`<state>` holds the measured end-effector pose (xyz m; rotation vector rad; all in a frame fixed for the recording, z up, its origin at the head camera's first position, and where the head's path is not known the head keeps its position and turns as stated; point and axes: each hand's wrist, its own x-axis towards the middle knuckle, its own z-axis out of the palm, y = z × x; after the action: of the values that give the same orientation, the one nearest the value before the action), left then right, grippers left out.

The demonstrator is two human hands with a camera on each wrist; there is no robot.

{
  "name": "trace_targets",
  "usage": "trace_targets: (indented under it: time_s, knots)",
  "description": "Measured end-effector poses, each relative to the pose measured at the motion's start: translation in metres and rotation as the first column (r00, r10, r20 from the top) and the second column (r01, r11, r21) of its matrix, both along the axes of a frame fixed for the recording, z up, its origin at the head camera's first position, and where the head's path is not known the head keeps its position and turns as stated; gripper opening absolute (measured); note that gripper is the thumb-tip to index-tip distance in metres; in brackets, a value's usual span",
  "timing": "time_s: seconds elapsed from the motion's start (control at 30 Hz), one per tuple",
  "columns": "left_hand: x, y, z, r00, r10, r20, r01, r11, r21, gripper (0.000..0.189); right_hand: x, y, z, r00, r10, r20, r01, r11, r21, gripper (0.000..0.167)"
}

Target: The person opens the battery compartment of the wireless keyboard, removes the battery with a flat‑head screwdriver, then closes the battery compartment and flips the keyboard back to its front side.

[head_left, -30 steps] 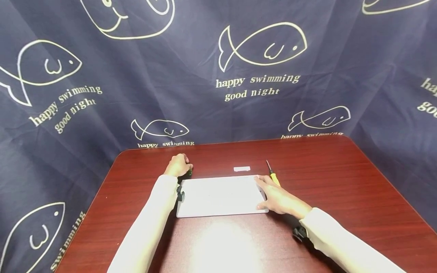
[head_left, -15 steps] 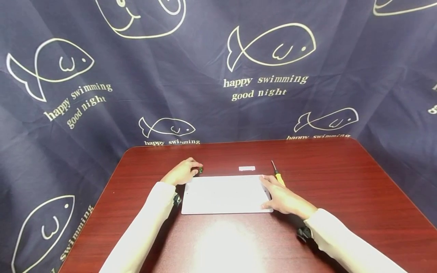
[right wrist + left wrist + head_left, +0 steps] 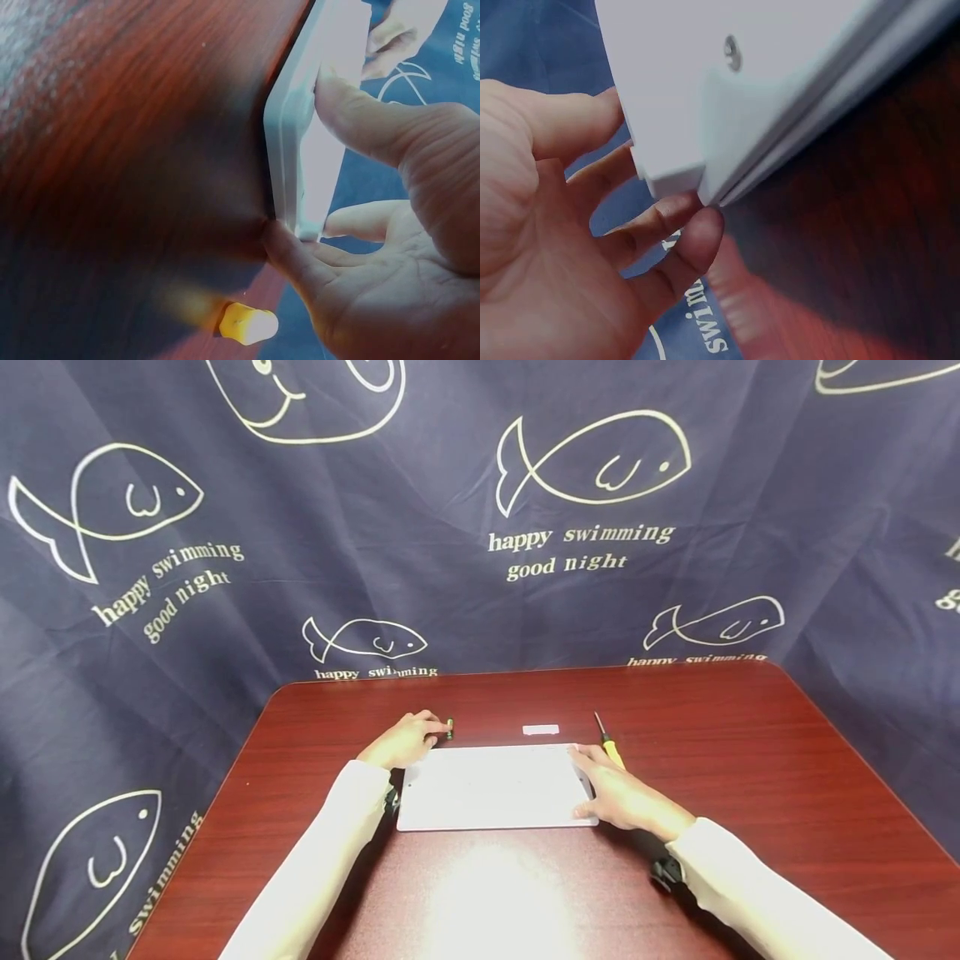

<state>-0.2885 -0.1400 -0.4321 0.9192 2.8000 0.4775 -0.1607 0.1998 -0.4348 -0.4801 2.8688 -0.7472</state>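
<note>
Two jobs: your right hand grips white rectangular casing, best held steady; your left hand, fingers loose, touches green battery, best nudged lightly.

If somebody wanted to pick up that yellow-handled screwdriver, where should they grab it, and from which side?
Probably by its yellow handle, the thicker part, from above and the person's right. The screwdriver lies on the table, thin metal shaft pointing away. In the head view, the right hand, gripping the white panel, covers the handle's near end, so the right side looks freer.
</note>
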Motion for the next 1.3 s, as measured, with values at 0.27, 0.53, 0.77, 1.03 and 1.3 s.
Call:
trace_targets:
  time_s: [0.27, 0.53, 0.77, 1.03, 1.3]
  knots:
    - [0.001, -0.007, 0.0, 0.998, 0.046, 0.04, -0.046, 0.999, -0.01, 0.039, -0.003, -0.004, -0.001, 1.0, 0.003, 0.009, -0.003, 1.0, -0.002, 0.091]
    - [0.006, -0.016, -0.001, 0.997, 0.044, 0.06, -0.045, 0.999, 0.023, 0.043, -0.005, -0.007, -0.002, 1.0, 0.016, 0.01, -0.016, 1.0, -0.002, 0.09]
    - [0.028, -0.029, -0.003, 0.993, 0.054, 0.105, -0.057, 0.998, 0.027, 0.063, -0.008, -0.008, -0.002, 1.0, 0.024, 0.014, -0.024, 1.0, -0.009, 0.092]
    - [0.062, -0.051, -0.013, 0.99, 0.074, 0.121, -0.081, 0.995, 0.056, 0.1, -0.026, -0.007, 0.007, 1.0, -0.002, -0.01, 0.002, 1.0, 0.016, 0.07]
    - [0.07, -0.048, -0.018, 0.993, 0.046, 0.107, -0.052, 0.997, 0.053, 0.112, -0.072, -0.008, 0.012, 0.997, -0.053, -0.052, 0.051, 0.998, -0.039, 0.03]
